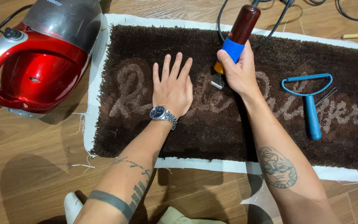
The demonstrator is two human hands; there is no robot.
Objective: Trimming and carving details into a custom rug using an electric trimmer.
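A dark brown tufted rug with lighter beige script lettering lies on a white backing cloth on the wood floor. My left hand rests flat on the pile, fingers spread, a metal wristwatch on the wrist. My right hand grips an electric clipper with a dark red body and blue tape around its grip. The clipper's metal blade head touches the pile just right of my left hand. Its black cord runs off the top edge.
A red and grey canister vacuum cleaner sits on the floor left of the rug. A blue handled carpet scraper lies on the rug to the right. Black cables and a thin yellowish stick lie at the top right.
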